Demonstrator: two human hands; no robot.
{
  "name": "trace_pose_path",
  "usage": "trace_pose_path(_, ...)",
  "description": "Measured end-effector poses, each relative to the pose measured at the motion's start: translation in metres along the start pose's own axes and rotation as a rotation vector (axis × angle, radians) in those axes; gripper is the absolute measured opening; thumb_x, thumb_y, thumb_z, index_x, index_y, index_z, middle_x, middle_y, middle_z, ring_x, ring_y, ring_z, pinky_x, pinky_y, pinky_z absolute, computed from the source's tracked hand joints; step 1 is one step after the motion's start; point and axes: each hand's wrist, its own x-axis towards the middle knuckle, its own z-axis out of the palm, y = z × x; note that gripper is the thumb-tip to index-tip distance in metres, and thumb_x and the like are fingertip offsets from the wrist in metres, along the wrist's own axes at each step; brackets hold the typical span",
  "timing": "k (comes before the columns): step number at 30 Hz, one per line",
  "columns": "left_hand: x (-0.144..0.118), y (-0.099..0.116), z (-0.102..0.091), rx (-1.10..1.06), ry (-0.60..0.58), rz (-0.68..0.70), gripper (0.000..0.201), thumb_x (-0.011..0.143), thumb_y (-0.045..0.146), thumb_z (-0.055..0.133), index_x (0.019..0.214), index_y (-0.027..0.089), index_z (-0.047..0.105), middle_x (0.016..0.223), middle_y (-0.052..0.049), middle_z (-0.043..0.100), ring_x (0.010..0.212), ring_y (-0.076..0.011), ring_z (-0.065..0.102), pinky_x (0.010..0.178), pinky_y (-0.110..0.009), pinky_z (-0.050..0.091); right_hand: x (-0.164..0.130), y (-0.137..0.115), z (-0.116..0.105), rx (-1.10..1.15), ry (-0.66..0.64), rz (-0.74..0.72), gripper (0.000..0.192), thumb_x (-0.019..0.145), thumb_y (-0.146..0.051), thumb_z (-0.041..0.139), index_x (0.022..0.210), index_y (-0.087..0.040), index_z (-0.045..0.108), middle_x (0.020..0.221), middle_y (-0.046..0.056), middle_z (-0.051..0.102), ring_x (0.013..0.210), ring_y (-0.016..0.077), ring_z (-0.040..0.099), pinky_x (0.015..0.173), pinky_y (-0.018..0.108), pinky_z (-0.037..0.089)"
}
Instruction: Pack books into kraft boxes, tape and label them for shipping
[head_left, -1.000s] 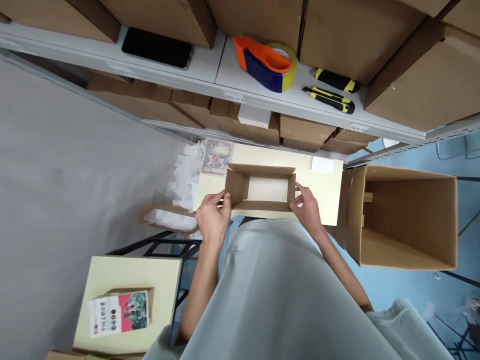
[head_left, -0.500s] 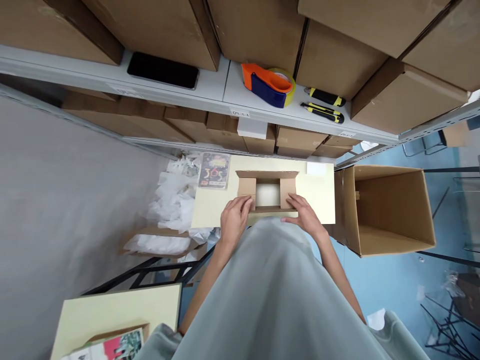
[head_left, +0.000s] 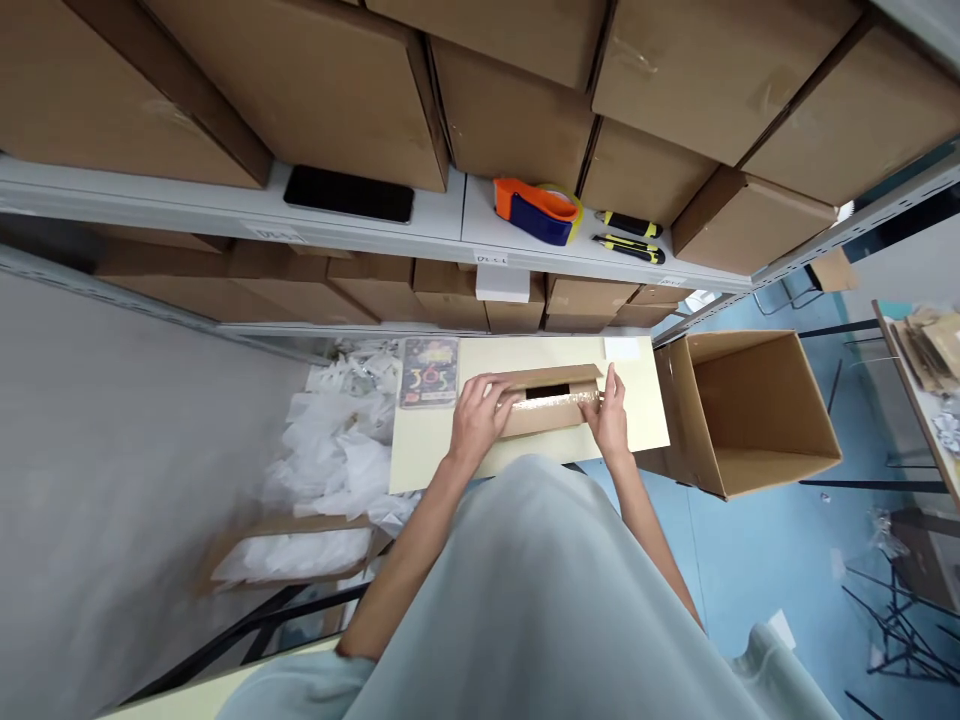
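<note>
A small brown cardboard box (head_left: 546, 420) stands on the pale yellow table in front of me, with a raised flap at its far side and a dark opening in its top. A shiny strip of clear tape (head_left: 551, 400) runs along its near upper edge. My left hand (head_left: 475, 418) grips the box's left end, fingers bent over the flap there. At the right end my right hand (head_left: 609, 420) holds the box, thumb and fingers at the corner with one finger pointing up. The box's inside is mostly hidden.
A plastic-wrapped booklet (head_left: 428, 372) lies left on the table (head_left: 420, 455). Above, a shelf (head_left: 442, 232) holds a phone (head_left: 349, 193), an orange-blue tape dispenser (head_left: 538, 210) and cutters (head_left: 630, 248). A large open carton (head_left: 757, 400) stands right; white wrapping (head_left: 322, 450) lies left.
The box has tipped, so its near side and taped edge now show. Both hands have shifted on its ends, the right one turning upward. The view has shifted slightly.
</note>
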Motion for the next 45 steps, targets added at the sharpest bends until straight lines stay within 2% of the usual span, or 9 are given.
trace_pose_path(5, -0.03, -0.002, 0.01, -0.07, 0.036, -0.091, 0.025, 0.11, 0.03, 0.057, 0.115, 0.022, 0.08, 0.139, -0.015, 0.067, 0.128, -0.0298, 0.068, 0.112, -0.044, 0.057, -0.018, -0.004, 0.001, -0.083, -0.056, 0.011, 0.051, 0.113, -0.042, 0.05, 0.16, -0.024, 0.058, 0.168, 0.021, 0.048, 0.096, 0.0261, 0.079, 0.091, 0.046, 0.067)
trace_pose_path(11, -0.04, -0.007, 0.012, -0.141, 0.088, -0.307, 0.02, 0.105, 0.035, 0.066, 0.112, 0.023, 0.081, 0.148, -0.013, 0.063, 0.119, -0.0275, 0.073, 0.105, -0.041, 0.06, -0.034, -0.013, 0.017, -0.238, -0.161, 0.013, 0.059, 0.118, -0.041, 0.035, 0.173, -0.023, 0.044, 0.174, 0.021, 0.047, 0.126, 0.0335, 0.075, 0.102, 0.045, 0.064)
trace_pose_path(14, -0.04, -0.021, 0.011, -0.169, 0.058, -0.412, 0.014, 0.099, 0.032, 0.073, 0.107, 0.024, 0.08, 0.134, -0.012, 0.069, 0.124, -0.0292, 0.071, 0.108, -0.042, 0.058, -0.046, -0.015, 0.035, -0.336, -0.279, 0.01, 0.066, 0.118, -0.041, 0.033, 0.181, -0.02, 0.027, 0.181, 0.022, 0.036, 0.129, 0.0352, 0.075, 0.101, 0.045, 0.064)
trace_pose_path(18, -0.036, -0.037, 0.013, -0.185, -0.016, -0.553, 0.005, 0.096, 0.028, 0.073, 0.097, 0.023, 0.073, 0.117, -0.009, 0.073, 0.102, -0.0243, 0.074, 0.098, -0.038, 0.061, -0.055, -0.011, 0.061, -0.342, -0.351, 0.053, 0.071, 0.117, -0.038, 0.033, 0.183, -0.019, 0.014, 0.183, 0.023, 0.032, 0.133, 0.0339, 0.073, 0.1, 0.043, 0.064)
trace_pose_path(23, -0.014, -0.046, 0.018, -0.11, -0.06, -0.635, 0.019, 0.097, 0.032, 0.073, 0.111, 0.023, 0.066, 0.119, -0.009, 0.076, 0.096, -0.0241, 0.074, 0.093, -0.037, 0.058, -0.021, -0.01, 0.067, -0.197, -0.202, 0.016, 0.061, 0.118, -0.037, 0.03, 0.175, -0.018, 0.037, 0.168, 0.021, 0.055, 0.15, 0.0298, 0.059, 0.117, 0.041, 0.053)
trace_pose_path(27, 0.022, -0.059, 0.024, -0.106, -0.136, -0.805, 0.034, 0.093, 0.034, 0.079, 0.119, 0.02, 0.064, 0.121, -0.01, 0.08, 0.096, -0.024, 0.076, 0.094, -0.037, 0.056, 0.024, -0.018, 0.059, -0.145, -0.181, 0.088, 0.047, 0.12, -0.04, 0.032, 0.155, -0.022, 0.057, 0.143, 0.016, 0.071, 0.12, 0.0278, 0.072, 0.102, 0.036, 0.054)
trace_pose_path(32, 0.055, -0.081, 0.029, -0.159, -0.263, -1.013, 0.037, 0.078, 0.032, 0.088, 0.106, 0.02, 0.067, 0.111, -0.008, 0.081, 0.106, -0.0256, 0.078, 0.088, -0.031, 0.054, 0.065, -0.025, 0.052, -0.15, -0.25, 0.236, 0.03, 0.116, -0.046, 0.048, 0.135, -0.026, 0.058, 0.123, 0.009, 0.074, 0.103, 0.0263, 0.071, 0.089, 0.034, 0.048)
trace_pose_path(40, 0.055, -0.093, 0.032, 0.023, -0.316, -0.859, 0.031, 0.08, 0.036, 0.083, 0.102, 0.023, 0.067, 0.098, -0.005, 0.08, 0.099, -0.026, 0.077, 0.083, -0.031, 0.054, 0.088, -0.03, 0.049, -0.23, -0.393, 0.232, 0.02, 0.112, -0.039, 0.056, 0.124, -0.024, 0.061, 0.128, 0.014, 0.076, 0.114, 0.0296, 0.074, 0.092, 0.038, 0.052)
trace_pose_path(45, 0.055, -0.078, 0.01, 0.011, -0.273, -0.753, 0.022, 0.079, 0.027, 0.083, 0.092, 0.022, 0.066, 0.087, -0.006, 0.078, 0.09, -0.0263, 0.077, 0.076, -0.03, 0.053, 0.071, -0.032, 0.047, -0.142, -0.292, 0.152, 0.02, 0.112, -0.039, 0.054, 0.123, -0.026, 0.063, 0.124, 0.013, 0.079, 0.113, 0.0317, 0.079, 0.092, 0.042, 0.058)
